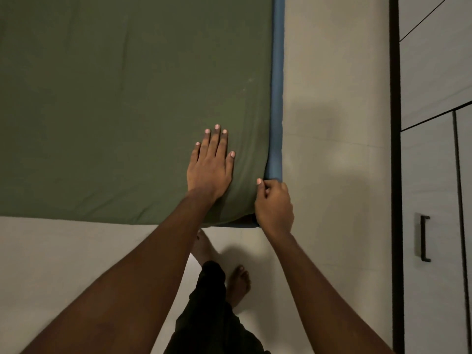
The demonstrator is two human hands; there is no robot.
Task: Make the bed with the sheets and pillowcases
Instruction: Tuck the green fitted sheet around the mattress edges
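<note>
A green sheet (115,98) lies spread over the top of the mattress (278,85) and fills the picture from 9 o'clock to 12 o'clock. It is mostly smooth, with faint creases across the middle and tighter folds gathering toward the near corner at about 4 o'clock from the picture's centre. Along the right side, a blue strip of the mattress's own cover shows from 1 o'clock down to that corner, so the sheet does not appear to be pulled over that side.

The left hand (210,167) rests flat on the sheet just inside the corner, with its fingers straight and close together, pointing to 12 o'clock, and it presses the cloth down. The right hand (274,206), at 3 o'clock from the left hand, is curled at the corner itself. Its thumb and fingers pinch the sheet's edge where the green meets the blue.

By the look of it, the sheet is laid and roughly squared, and this corner is being fitted or tucked. Finishing the corner and covering the blue side seem to be what is left here. The other corners cannot be seen. No pillow, pillowcase or top sheet is in view, so those steps probably lie ahead.

The pale floor (332,123) runs beside the bed. A wardrobe (434,175) with a dark handle (424,238) stands at 3 o'clock, and the person's bare feet (238,282) are at 6 o'clock.
</note>
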